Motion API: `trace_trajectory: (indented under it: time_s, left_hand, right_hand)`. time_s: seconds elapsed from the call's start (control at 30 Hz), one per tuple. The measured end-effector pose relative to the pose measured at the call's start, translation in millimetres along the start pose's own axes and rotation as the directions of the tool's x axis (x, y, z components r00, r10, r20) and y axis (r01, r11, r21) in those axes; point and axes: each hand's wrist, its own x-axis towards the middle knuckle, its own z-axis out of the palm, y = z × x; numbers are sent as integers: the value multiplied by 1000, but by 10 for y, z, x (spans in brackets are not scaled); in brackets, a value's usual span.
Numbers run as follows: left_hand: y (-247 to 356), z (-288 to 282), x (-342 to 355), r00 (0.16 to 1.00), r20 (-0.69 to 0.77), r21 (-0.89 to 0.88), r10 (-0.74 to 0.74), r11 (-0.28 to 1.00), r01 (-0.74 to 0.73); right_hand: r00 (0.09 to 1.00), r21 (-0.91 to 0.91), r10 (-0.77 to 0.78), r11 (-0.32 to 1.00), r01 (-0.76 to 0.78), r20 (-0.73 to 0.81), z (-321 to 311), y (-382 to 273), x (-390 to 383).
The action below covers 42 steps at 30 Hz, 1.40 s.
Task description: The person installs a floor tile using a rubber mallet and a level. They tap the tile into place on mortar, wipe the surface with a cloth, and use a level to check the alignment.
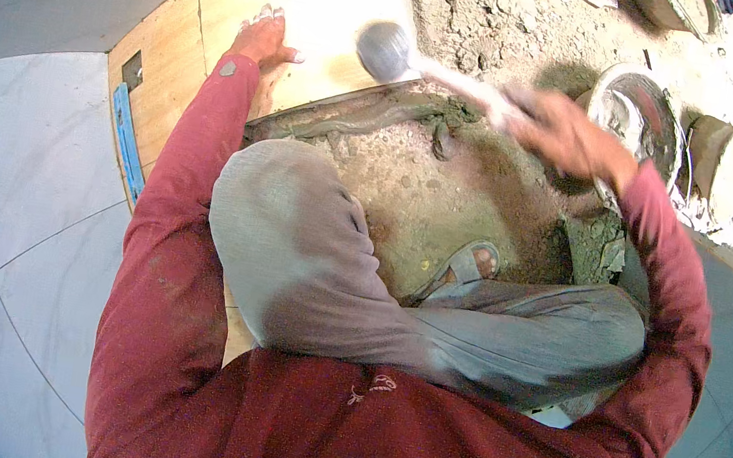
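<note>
My left hand (262,41) lies on a light wood-coloured floor tile (329,5), its fingers spread and their tips whitish with dust. In my right hand (579,138), a little blurred by motion, is the pale handle of a mallet (387,52) with a rounded grey head. That head is over the tile's right part, to the right of my left hand; whether it touches the tile I cannot tell. Along the tile's near edge runs a ridge of damp mortar (355,118).
Rough sandy mortar (484,10) spreads beyond the tile. A dirty bucket (602,98) and a beige container (717,168) stand at the right. On the left, a blue strip (126,141) lies by tiles near a small dark square (132,69). Pale tiled walls (34,170) rise there.
</note>
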Motion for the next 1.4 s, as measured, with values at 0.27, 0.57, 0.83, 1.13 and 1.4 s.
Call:
trace_trajectory:
  time_s: [0.27, 0.57, 0.83, 1.13, 1.4]
  left_hand:
    - [29, 0, 97, 987, -72, -90, 142, 985, -148]
    - [-126, 67, 182, 950, -130, -253, 285, 916, -310]
    - [-622, 425, 442, 923, -226, -87, 313, 937, -339]
    - [-393, 152, 116, 952, -27, -447, 306, 848, -285]
    - [44, -35, 228, 988, -118, -27, 100, 994, -104]
  right_hand:
    - [757, -293, 547, 704, -647, -357, 1996, 863, -1717]
    - [463, -238, 241, 610, -756, -853, 1132, 431, -2176]
    - [346, -39, 591, 468, -883, -729, 2531, 613, -2819]
    - [119, 302, 785, 367, -880, -607, 3199, 884, -2663]
    - [197, -70, 785, 193, -979, -588, 3944, 1553, -3370]
